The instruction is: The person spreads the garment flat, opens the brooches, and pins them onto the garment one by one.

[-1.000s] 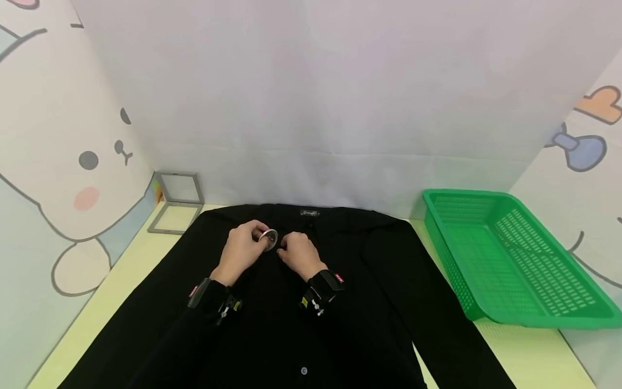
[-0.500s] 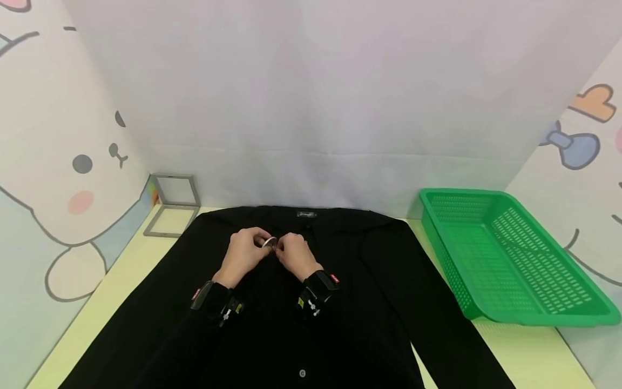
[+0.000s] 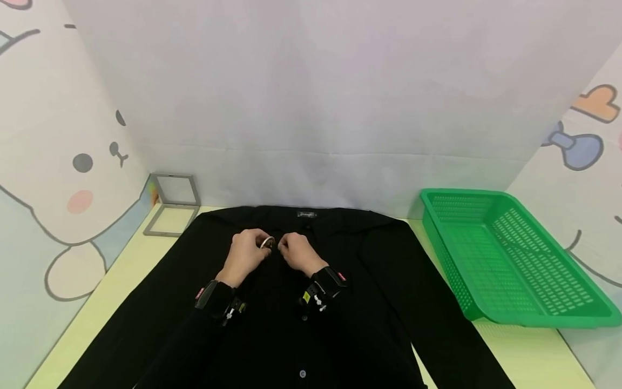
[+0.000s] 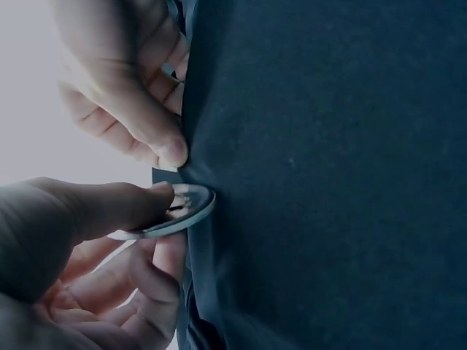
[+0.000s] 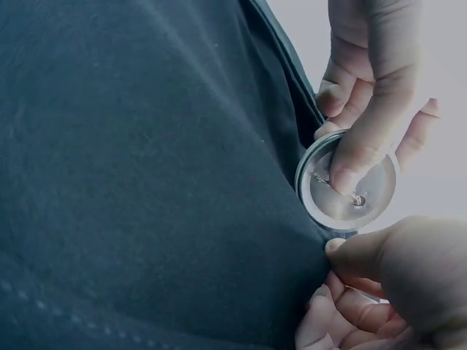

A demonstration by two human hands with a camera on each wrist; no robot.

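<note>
A round pin-back badge [image 5: 372, 186] is pinched between the thumb and fingers of my left hand [image 3: 243, 255]. Its metal back, with the pin wire, faces the right wrist camera; its front is hidden there. The badge's rim is right at a fold of the black shirt [image 3: 384, 270], which lies spread with its collar at the back. Just to the right, my right hand [image 3: 299, 253] pinches the shirt's cloth between thumb and fingers. In the left wrist view, the badge [image 4: 191, 213] is seen nearly edge-on, below the right thumb tip.
At the right stands a green plastic basket [image 3: 478, 319] with perforated walls. A grey hinged frame [image 3: 166, 234] stands unfolded at the back left. Beneath the shirt is a pale yellow tabletop [image 3: 529, 346], bounded by a white cloth backdrop [image 3: 311, 108] and printed side panels.
The badge has turned more edge-on in the head view. My hands came together around it half a second ago, and now the right hand is slightly apart from it.
</note>
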